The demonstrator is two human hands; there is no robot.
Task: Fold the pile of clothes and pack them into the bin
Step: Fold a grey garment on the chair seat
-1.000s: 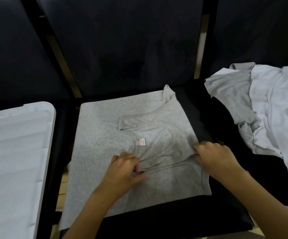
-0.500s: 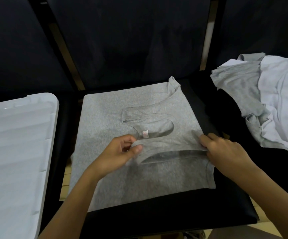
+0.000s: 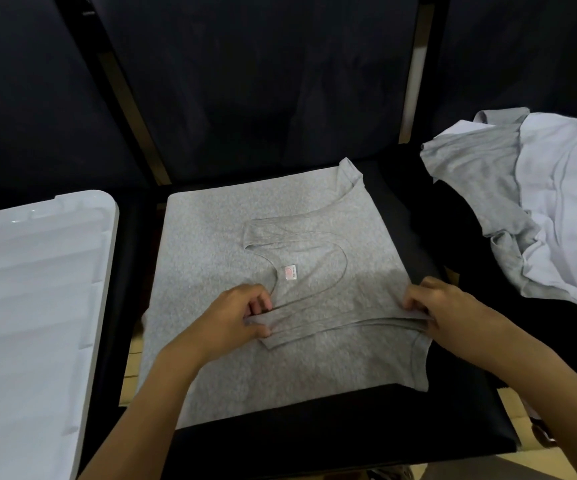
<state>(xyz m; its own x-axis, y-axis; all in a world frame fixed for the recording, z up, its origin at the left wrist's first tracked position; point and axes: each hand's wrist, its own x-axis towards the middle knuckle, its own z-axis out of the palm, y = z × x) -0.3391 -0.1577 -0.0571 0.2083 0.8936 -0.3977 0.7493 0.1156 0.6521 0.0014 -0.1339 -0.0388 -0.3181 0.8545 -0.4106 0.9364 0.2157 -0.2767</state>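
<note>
A grey tank top [image 3: 218, 244] lies flat on a black seat [image 3: 332, 420], its neckline with a small pink label facing up. My left hand [image 3: 231, 320] pinches the near shoulder strap at its left end. My right hand [image 3: 453, 306] pinches the same strap's fabric at the garment's right edge. The strap is gathered into a narrow ridge between both hands. A white plastic bin [image 3: 34, 306] stands at the left. A pile of grey and white clothes [image 3: 536, 209] lies at the right.
Dark padded chair backs [image 3: 263, 81] rise behind the seat, split by a gap that shows a light floor. A black garment [image 3: 453, 216] lies under the pile at the right. The seat's front edge is close to my arms.
Both hands have pulled the near strap toward me and stretched it sideways into a ridge. The right hand has shifted a little outward along the garment's edge.
</note>
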